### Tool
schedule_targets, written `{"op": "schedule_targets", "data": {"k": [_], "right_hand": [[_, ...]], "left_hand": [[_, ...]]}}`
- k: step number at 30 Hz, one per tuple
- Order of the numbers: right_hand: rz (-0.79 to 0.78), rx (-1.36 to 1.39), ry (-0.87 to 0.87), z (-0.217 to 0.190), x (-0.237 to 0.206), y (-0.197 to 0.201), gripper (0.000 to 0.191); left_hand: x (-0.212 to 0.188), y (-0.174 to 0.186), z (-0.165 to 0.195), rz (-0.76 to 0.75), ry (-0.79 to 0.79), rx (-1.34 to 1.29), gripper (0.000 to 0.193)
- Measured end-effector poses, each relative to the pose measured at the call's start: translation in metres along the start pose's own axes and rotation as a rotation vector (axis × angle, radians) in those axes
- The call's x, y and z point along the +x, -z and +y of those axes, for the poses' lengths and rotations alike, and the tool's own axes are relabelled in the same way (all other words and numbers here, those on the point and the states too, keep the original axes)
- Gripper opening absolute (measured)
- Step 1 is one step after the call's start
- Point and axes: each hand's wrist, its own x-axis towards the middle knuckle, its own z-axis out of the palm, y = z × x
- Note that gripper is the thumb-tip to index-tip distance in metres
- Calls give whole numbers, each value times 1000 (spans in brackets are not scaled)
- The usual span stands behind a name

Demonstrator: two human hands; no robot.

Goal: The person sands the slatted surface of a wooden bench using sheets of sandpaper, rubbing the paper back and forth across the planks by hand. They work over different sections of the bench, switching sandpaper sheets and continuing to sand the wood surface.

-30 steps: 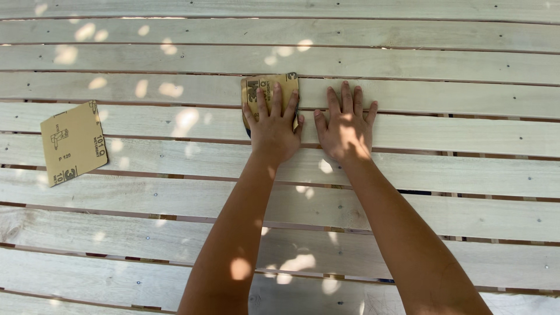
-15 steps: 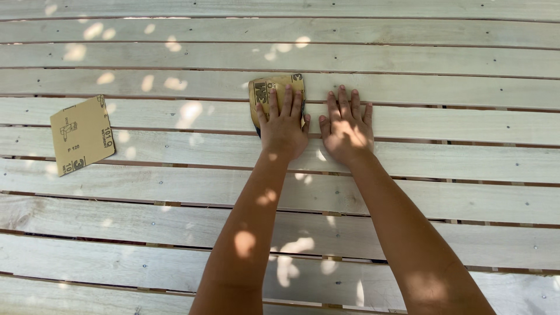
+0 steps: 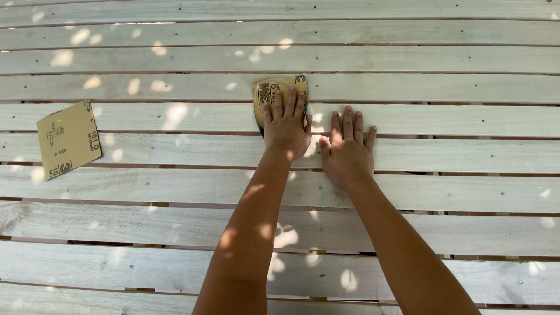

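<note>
Two bare hands lie on pale wooden slats. Left hand presses a folded sandpaper sheet flat, fingers spread, gripping nothing; right hand rests open just beside it. Sandpaper's long axis points away from the person, across the boards. Its edge could snag in a slat gap. Spare sheet lies well left.

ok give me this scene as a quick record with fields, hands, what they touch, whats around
left hand: left hand flat, pressing on a sandpaper sheet
right hand: right hand flat on bare boards, fingers spread, holding nothing
hands apart: side by side, not touching
spare sheet: spare sheet lies loose, far to the left, untouched
surface: pale wooden boards with narrow gaps, dappled sunlight
</note>
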Motion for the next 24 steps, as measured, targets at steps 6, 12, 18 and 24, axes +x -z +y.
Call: {"op": "schedule_targets", "data": {"k": [6,12,18,24], "right_hand": [[34,74,-26,-2,-3,4,68],[33,96,-32,-4,0,3,67],[70,184,-36,1,-1,-2,70],[110,172,-11,-2,0,-5,71]], "left_hand": [[-87,5,21,-57,-89,-25,66],[-47,15,18,-134,-40,4,62],[-42,13,38,-154,-16,-15,72],[-97,-2,31,-115,-113,2,67]]}}
